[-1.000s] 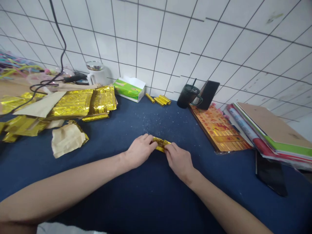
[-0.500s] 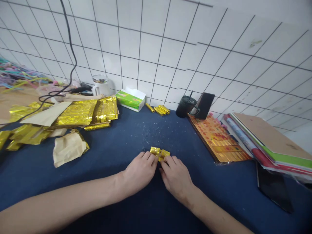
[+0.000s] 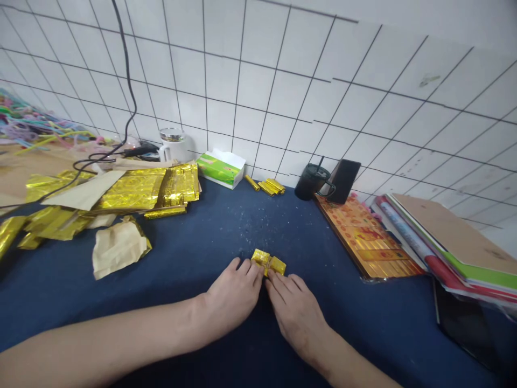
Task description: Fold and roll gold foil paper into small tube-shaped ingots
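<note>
A small folded piece of gold foil paper point(image 3: 277, 265) lies on the dark blue tabletop point(image 3: 194, 242) in front of me, its two halves angled apart with a crease between them. From the left, my left hand point(image 3: 236, 293) is closed with its fingertips on the paper's near left edge. My right hand point(image 3: 297, 307) holds the near right edge with bent fingers. Both thumbs and the paper's underside are mostly hidden. Farther back, by the wall, lie several narrow gold foil rolls point(image 3: 271, 186).
Gold foil sheets point(image 3: 133, 189) and a crumpled paper piece point(image 3: 117, 249) lie left. Along the wall stand a white mug point(image 3: 173, 146), a tissue pack point(image 3: 221, 168), a dark mug point(image 3: 311, 182) and a phone point(image 3: 344, 180). An orange packet point(image 3: 367, 237) and stacked folders point(image 3: 456, 231) are right.
The gold foil paper's right half now sits tilted lower, and my right fingers have shifted slightly along its edge. The whole view has shifted a little.
</note>
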Available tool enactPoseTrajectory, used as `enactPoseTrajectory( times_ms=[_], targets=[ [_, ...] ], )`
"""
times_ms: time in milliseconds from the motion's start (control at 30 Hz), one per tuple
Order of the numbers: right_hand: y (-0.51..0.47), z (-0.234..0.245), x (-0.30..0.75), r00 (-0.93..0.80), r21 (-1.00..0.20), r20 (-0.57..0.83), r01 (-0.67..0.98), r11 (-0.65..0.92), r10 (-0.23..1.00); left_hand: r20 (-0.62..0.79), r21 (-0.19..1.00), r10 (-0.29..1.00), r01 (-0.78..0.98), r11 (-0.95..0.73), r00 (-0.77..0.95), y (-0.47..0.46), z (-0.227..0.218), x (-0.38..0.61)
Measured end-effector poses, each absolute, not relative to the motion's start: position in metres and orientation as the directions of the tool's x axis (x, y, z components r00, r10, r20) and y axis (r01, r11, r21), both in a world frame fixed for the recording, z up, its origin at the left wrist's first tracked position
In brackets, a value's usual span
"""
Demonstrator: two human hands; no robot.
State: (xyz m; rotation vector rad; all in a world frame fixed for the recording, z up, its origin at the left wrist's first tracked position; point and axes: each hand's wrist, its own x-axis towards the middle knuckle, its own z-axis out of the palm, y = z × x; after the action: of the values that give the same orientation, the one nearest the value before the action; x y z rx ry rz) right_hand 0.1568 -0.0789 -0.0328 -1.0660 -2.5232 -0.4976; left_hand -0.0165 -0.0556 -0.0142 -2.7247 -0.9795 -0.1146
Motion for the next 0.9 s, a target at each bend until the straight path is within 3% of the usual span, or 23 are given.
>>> enactPoseTrajectory(
  times_ms=[233, 433, 567, 733, 900],
  targets=[
    [-0.090, -0.036, 0.170, -0.688, 0.195, 0.399, 0.709, 0.677, 0.606, 0.176, -0.196, 0.612, 0.637, -0.746, 0.771, -0.056, -0.016, -0.020],
    [-0.096, -0.026, 0.160, -0.618, 0.058, 0.393, 0.756, 0.652, 0.681, 0.146, -0.154, 0.640, 0.656, -0.738, 0.754, -0.053, -0.016, -0.022],
    [-0.101, -0.012, 0.159, -0.665, -0.059, 0.305, 0.701, 0.710, 0.682, 0.177, -0.087, 0.622, 0.642, -0.762, 0.763, -0.047, -0.020, -0.027],
    [-0.102, 0.000, 0.157, -0.765, -0.149, 0.091, 0.622, 0.769, 0.637, 0.177, 0.028, 0.643, 0.650, -0.760, 0.745, -0.037, -0.012, -0.027],
    [-0.102, 0.002, 0.154, -0.787, -0.178, 0.059, 0.598, 0.782, 0.615, 0.139, 0.148, 0.655, 0.639, -0.755, 0.743, -0.031, 0.000, -0.019]
  ],
)
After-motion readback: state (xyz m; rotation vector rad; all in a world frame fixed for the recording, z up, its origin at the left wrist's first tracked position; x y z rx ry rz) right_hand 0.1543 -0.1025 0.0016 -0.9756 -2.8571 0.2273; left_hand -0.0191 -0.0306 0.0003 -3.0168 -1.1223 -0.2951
